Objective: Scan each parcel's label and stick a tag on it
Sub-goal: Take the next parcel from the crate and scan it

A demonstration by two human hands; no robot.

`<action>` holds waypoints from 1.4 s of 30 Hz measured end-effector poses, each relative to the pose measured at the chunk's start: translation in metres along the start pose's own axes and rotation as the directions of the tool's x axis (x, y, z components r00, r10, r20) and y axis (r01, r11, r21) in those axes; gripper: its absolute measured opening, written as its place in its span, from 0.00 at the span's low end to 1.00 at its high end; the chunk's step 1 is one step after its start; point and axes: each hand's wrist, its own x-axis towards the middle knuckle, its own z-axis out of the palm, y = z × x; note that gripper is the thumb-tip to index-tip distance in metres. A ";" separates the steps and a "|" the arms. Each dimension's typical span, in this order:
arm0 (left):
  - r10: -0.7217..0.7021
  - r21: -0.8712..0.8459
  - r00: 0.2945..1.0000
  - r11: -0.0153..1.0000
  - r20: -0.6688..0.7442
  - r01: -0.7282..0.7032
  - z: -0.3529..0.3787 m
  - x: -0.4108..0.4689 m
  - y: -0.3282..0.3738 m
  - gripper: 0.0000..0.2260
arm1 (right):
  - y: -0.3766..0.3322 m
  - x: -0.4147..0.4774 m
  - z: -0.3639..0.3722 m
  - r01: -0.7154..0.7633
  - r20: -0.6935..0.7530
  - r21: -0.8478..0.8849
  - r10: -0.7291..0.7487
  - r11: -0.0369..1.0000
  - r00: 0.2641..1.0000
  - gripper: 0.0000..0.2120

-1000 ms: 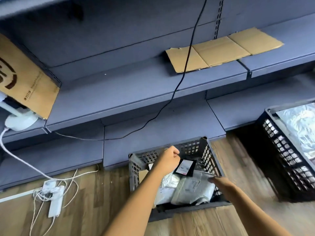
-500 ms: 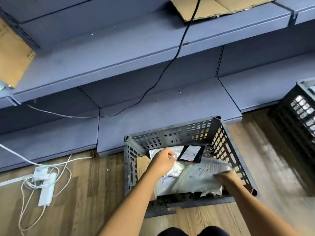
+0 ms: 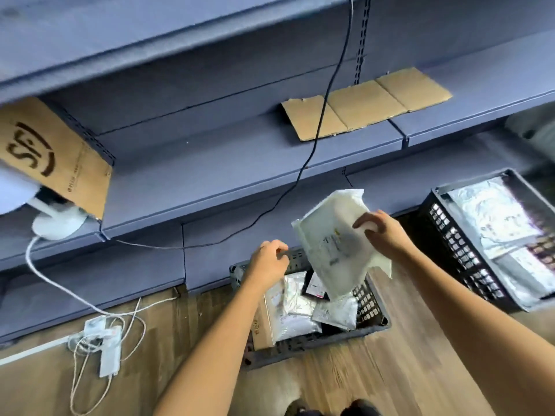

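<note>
Parcel [image 3: 333,241], a white poly mailer with a blurred printed label, held in the air above the grey crate [image 3: 372,304] and tilted, one corner pointing down toward the crate. Right hand [image 3: 383,232] grips the mailer's right edge, fingers curled over the front. Left hand [image 3: 268,261] hovers over the crate's back rim with fingers loosely curled; whether it pinches anything cannot be told.

Grey crate, perforated walls, standing on the floor [image 3: 390,379]: it contains several silver and white mailers [image 3: 292,313], a brown cardboard piece [image 3: 261,328] at the left side, and a dark phone-like device [image 3: 315,288] lying on the packets, partly hidden by the raised parcel.

Black crate [image 3: 459,256], to the right and well apart from the grey one: filled with silver-grey mailers [image 3: 498,223].

Floor of wood-pattern planks. Blue-grey shelving [image 3: 210,163] runs along the back; a flat cardboard strip [image 3: 366,103] lies on one shelf, and a printed cardboard sheet [image 3: 57,154] leans at the left. A black cable [image 3: 327,94] hangs down across the shelves. A white lamp base [image 3: 57,225] sits on a lower shelf, its white cord [image 3: 54,283] leading to a power strip [image 3: 105,343] on the floor.
</note>
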 end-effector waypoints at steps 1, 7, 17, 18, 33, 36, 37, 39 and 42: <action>0.018 -0.002 1.000 1.000 -0.025 -0.018 -0.021 -0.009 0.012 0.13 | -0.023 -0.003 -0.017 0.062 0.009 -0.026 -0.062 0.998 0.998 0.20; 0.087 -0.017 0.985 0.996 -0.147 -0.090 -0.115 -0.056 0.069 0.35 | -0.142 -0.012 -0.093 0.368 0.188 -0.180 -0.335 0.912 0.923 0.19; 0.036 -0.360 0.991 0.929 -0.132 -0.082 -0.171 -0.098 0.105 0.20 | -0.240 -0.023 -0.178 0.595 0.227 -0.098 -0.564 0.798 0.794 0.25; 0.048 -0.381 0.989 0.919 -0.143 -0.099 -0.172 -0.101 0.108 0.18 | -0.242 -0.022 -0.181 0.603 0.217 -0.100 -0.574 0.791 0.789 0.26; 0.081 -0.534 0.953 0.813 -0.291 -0.232 -0.273 -0.049 0.115 0.08 | -0.280 0.029 -0.171 0.169 0.194 0.418 -0.269 0.893 0.943 0.32; 0.094 -0.601 0.957 0.760 -0.275 -0.248 -0.293 -0.030 0.119 0.08 | -0.294 0.041 -0.159 0.170 0.041 0.460 -0.212 0.871 0.976 0.25; 0.091 -0.648 0.957 0.718 -0.275 -0.254 -0.297 -0.024 0.121 0.09 | -0.297 0.045 -0.156 0.165 -0.010 0.499 -0.184 0.851 0.983 0.26; 0.084 -0.729 0.954 0.626 -0.288 -0.275 -0.303 -0.011 0.129 0.08 | -0.299 0.056 -0.156 0.125 -0.027 0.587 -0.135 0.800 0.990 0.30; 0.083 -0.796 0.955 0.536 -0.283 -0.282 -0.307 0.003 0.145 0.08 | -0.299 0.067 -0.164 0.097 -0.023 0.588 -0.104 0.803 0.994 0.20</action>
